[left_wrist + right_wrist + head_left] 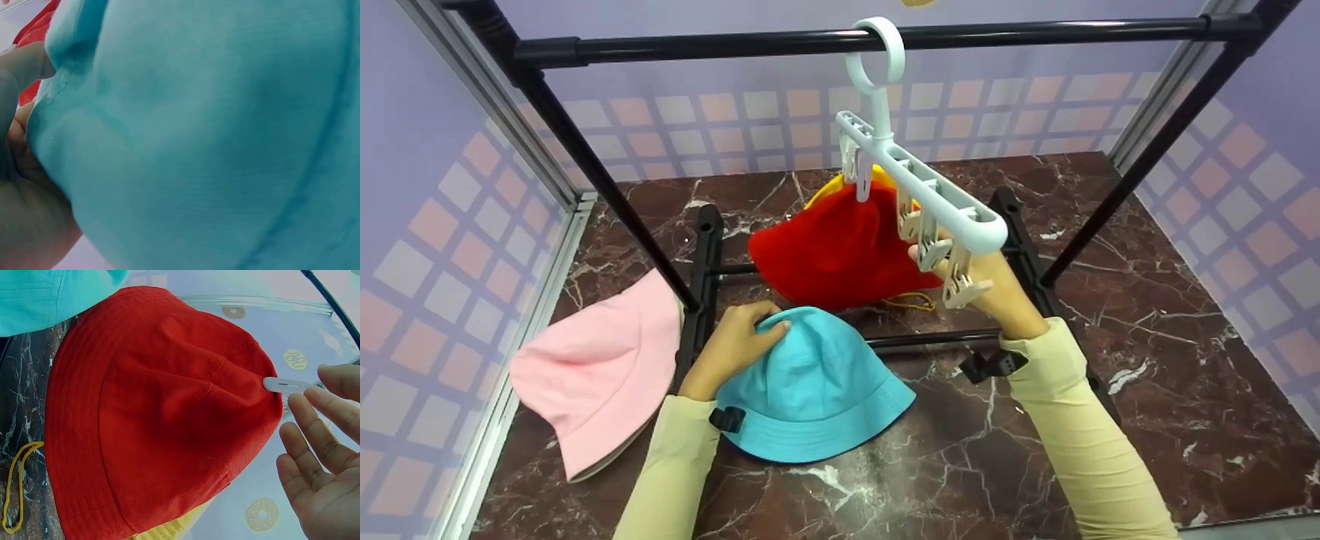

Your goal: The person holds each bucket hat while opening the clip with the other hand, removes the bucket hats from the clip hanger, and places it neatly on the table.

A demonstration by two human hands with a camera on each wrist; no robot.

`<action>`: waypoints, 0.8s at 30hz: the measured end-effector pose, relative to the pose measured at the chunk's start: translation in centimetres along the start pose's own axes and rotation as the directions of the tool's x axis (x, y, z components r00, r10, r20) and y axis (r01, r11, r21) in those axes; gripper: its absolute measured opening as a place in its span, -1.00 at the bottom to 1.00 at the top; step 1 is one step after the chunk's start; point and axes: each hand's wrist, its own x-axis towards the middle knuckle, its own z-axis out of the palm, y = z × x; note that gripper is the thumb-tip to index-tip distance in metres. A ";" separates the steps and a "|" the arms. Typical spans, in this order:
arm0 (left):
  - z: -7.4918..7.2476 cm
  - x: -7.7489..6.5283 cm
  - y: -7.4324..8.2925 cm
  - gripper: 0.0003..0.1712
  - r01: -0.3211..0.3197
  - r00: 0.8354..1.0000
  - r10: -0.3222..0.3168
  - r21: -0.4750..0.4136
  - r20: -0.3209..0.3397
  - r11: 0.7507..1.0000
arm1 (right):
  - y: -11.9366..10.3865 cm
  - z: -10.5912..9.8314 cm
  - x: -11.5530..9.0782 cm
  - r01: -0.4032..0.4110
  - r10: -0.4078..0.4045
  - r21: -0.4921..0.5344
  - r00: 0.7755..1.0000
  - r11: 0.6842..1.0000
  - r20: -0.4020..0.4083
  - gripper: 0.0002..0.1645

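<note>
My left hand point(735, 345) pinches the top of a light blue bucket hat point(810, 382), thumb on the near side. The left wrist view is mostly filled by its cloth. A red bucket hat point(825, 255) hangs from a white clip point(281, 385) that bites the tip of its crown. My right hand point(320, 461) is beside that clip, fingers extended and spread, with the thumb apart from them. In the head view this hand is partly hidden behind the clips of the white hanger point(937, 199). A yellow hat point(829, 187) shows behind the red one.
The hanger hooks over a black rail point(720, 46) of a standing rack. A pink bucket hat point(592, 367) lies at the left, by the rack's foot. Several clips dangle at the hanger's near end. A yellow cord point(916, 302) trails below the red hat.
</note>
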 end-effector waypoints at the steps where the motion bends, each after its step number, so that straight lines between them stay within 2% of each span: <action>1: 0.0 0.0 0.0 -0.82 0.001 1.000 -0.001 0.000 0.001 1.000 | 0.0 0.0 -0.1 0.001 -0.001 0.008 1.000 1.000 0.001 -0.19; 2: 0.0 0.0 -0.1 -0.81 0.002 1.000 -0.002 0.000 0.002 1.000 | 0.0 0.0 0.0 -0.003 0.003 0.001 1.000 1.000 -0.003 -0.27; 7: 0.2 0.0 -0.2 -0.81 0.009 1.000 -0.009 -0.006 0.015 1.000 | 0.1 0.0 0.0 -0.010 0.010 0.032 1.000 0.999 -0.001 -0.34; 8: 0.2 0.0 -0.2 -0.81 0.013 1.000 -0.013 -0.006 0.019 1.000 | 0.2 -0.1 -0.1 -0.009 0.009 0.066 1.000 0.998 0.008 -0.32; 11: 0.4 0.0 -0.3 -0.82 0.031 0.999 -0.030 -0.005 0.031 1.000 | 0.3 -0.2 -0.1 0.026 -0.028 0.064 0.999 0.998 0.028 -0.15; 14: 0.6 0.0 -0.3 -0.84 0.035 0.999 -0.035 0.003 0.037 0.999 | 0.4 -0.2 0.0 0.053 -0.052 -0.066 0.999 0.996 0.015 -0.01; 18: 0.8 0.0 -0.4 -0.86 0.029 0.999 -0.030 0.016 0.042 0.999 | 0.2 -0.1 0.3 0.038 -0.038 -0.106 0.999 0.994 0.007 0.05; 21: 1.0 0.0 -0.7 -0.87 0.028 0.999 -0.029 0.029 0.046 0.999 | 0.1 0.0 0.3 0.025 -0.025 -0.075 1.000 0.997 0.011 -0.01; 24: 1.1 -0.1 -0.8 -0.87 0.035 0.998 -0.037 0.037 0.052 0.999 | 0.1 0.0 0.1 0.039 -0.041 -0.192 0.999 0.981 -0.005 -0.20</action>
